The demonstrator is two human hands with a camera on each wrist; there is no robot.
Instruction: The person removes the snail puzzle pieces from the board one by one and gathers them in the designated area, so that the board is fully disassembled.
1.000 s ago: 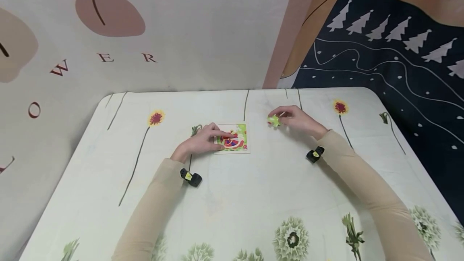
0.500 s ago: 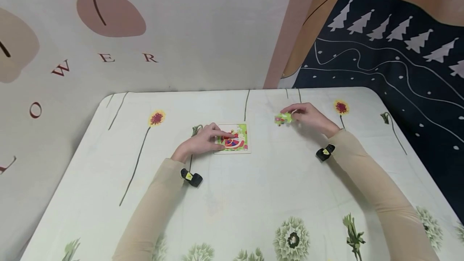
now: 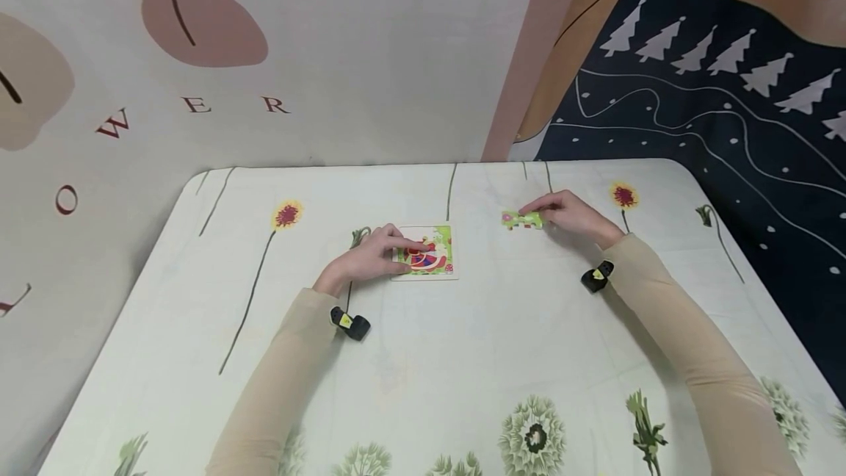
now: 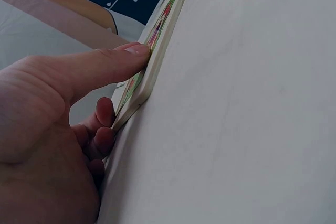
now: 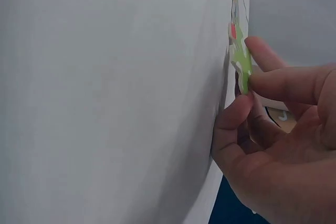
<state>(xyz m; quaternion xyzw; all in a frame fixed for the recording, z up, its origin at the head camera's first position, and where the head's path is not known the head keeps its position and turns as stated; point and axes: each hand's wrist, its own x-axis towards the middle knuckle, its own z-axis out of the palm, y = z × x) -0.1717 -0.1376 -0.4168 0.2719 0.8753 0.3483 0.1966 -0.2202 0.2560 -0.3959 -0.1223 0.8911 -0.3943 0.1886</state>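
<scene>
A small square jigsaw puzzle [image 3: 436, 259] with a red, blue and green picture and a pale border lies flat on the table. My left hand [image 3: 371, 255] holds it by the left side. The index finger stretches over the picture; in the left wrist view the thumb [image 4: 113, 66] presses on the top near the edge, other fingers curled by the corner. To the right of the puzzle, my right hand [image 3: 573, 215] pinches the right end of a knobbly green jigsaw piece [image 3: 518, 220] with pink and red spots. In the right wrist view this green piece [image 5: 241, 61] is close over the tabletop, seen nearly edge-on.
A white cloth with printed flowers covers the table [image 3: 423, 358]. Behind its far edge rises a pale printed wall hanging [image 3: 370, 57], with a dark one [image 3: 661, 101] bearing white trees at the right. Each wrist carries a small black camera, such as the left one [image 3: 350, 323].
My right hand has moved a little to the right with the green piece, which now looks flatter and longer. The left hand and the puzzle have stayed in place.
</scene>
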